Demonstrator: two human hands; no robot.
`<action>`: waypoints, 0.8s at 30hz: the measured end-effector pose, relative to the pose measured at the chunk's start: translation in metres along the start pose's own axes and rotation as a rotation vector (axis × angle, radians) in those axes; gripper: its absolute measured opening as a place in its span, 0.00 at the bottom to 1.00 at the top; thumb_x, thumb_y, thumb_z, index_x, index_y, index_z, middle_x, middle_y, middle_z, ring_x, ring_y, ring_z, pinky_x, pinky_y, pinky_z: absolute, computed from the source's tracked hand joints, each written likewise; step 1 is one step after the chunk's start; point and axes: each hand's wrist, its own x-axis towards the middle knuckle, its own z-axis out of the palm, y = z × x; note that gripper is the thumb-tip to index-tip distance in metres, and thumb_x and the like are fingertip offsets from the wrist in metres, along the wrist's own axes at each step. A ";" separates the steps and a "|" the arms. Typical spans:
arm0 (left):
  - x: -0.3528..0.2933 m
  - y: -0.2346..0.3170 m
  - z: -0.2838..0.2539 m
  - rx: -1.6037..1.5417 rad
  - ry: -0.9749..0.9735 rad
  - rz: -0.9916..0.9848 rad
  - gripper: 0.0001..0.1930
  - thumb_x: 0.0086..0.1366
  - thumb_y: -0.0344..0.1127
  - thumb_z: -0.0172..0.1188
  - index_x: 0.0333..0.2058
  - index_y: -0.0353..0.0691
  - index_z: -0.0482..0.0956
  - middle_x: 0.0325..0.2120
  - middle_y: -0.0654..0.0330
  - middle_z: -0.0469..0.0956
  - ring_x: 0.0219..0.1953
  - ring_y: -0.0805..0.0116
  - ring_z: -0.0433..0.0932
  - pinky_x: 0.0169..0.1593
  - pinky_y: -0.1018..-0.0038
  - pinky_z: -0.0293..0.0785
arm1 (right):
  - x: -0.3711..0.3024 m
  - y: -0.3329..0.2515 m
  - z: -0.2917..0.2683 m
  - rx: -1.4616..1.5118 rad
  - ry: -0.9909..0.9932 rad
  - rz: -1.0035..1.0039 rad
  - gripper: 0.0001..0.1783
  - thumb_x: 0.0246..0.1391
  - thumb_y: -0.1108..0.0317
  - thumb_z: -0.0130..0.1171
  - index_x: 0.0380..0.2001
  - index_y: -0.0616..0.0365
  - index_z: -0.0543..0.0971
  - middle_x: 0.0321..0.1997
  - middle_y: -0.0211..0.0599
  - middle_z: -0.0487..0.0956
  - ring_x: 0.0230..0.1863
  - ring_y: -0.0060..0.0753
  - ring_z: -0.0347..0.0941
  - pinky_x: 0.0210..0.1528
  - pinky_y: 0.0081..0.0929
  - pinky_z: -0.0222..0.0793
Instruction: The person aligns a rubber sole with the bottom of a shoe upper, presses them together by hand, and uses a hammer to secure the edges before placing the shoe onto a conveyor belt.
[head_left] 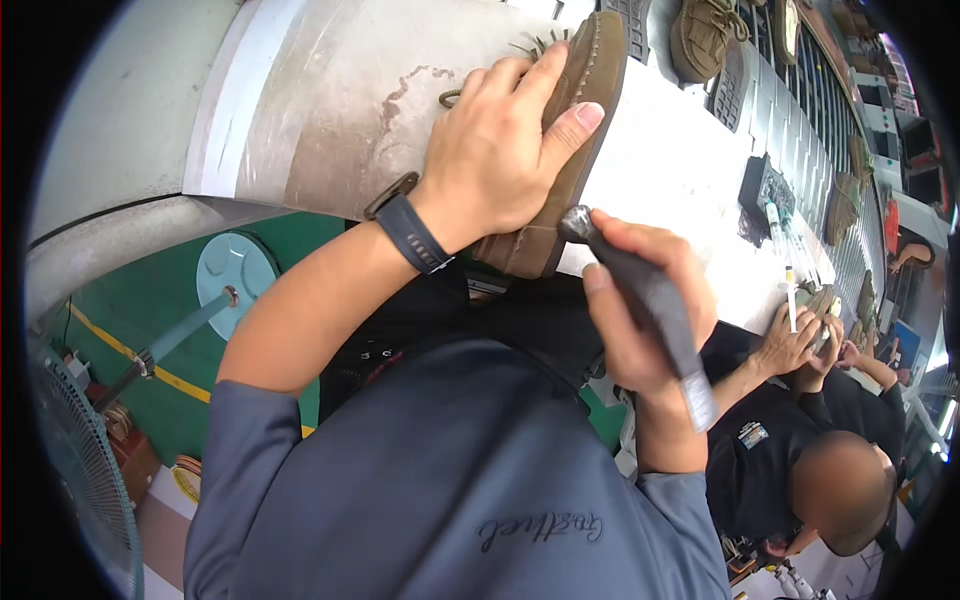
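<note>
A brown suede moccasin shoe (pixel 582 142) with pale stitching and a dark sole edge lies lengthwise on the worktable. My left hand (pixel 500 150) grips it from the left, fingers over the upper and thumb pressed toward the sole side. My right hand (pixel 655 300) is closed around a dark hammer-like tool (pixel 650 285). This tool's rounded metal end is at the sole edge near the heel; I cannot tell whether they touch. Its other end, shiny and pale, points down toward my right forearm.
The white worktable (pixel 660 160) meets a metal roller conveyor (pixel 785 110) holding several shoes and soles. A black box (pixel 768 195) and syringe-like tubes (pixel 785 235) lie at the right. A co-worker (pixel 790 450) handles a shoe there. A fan (pixel 75 470) and round blue stool (pixel 237 280) stand left.
</note>
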 end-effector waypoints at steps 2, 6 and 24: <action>-0.003 0.003 0.001 0.002 -0.016 -0.018 0.35 0.79 0.54 0.54 0.66 0.24 0.72 0.53 0.39 0.79 0.56 0.41 0.78 0.61 0.57 0.73 | 0.007 0.003 -0.002 0.223 -0.021 0.168 0.17 0.55 0.77 0.73 0.49 0.63 0.84 0.43 0.40 0.89 0.41 0.26 0.86 0.46 0.24 0.79; -0.004 -0.002 -0.001 0.011 0.013 -0.009 0.34 0.80 0.53 0.54 0.66 0.24 0.72 0.54 0.40 0.79 0.56 0.41 0.78 0.62 0.57 0.73 | -0.003 -0.024 -0.026 0.252 0.125 0.125 0.20 0.57 0.79 0.70 0.54 0.69 0.81 0.51 0.50 0.87 0.51 0.33 0.85 0.58 0.28 0.78; 0.068 0.099 -0.073 0.066 0.003 0.532 0.71 0.39 0.56 0.89 0.77 0.36 0.55 0.59 0.43 0.75 0.58 0.47 0.77 0.63 0.57 0.74 | 0.023 -0.006 -0.078 0.803 0.482 -0.061 0.20 0.61 0.73 0.62 0.54 0.74 0.77 0.54 0.61 0.85 0.57 0.43 0.83 0.64 0.36 0.75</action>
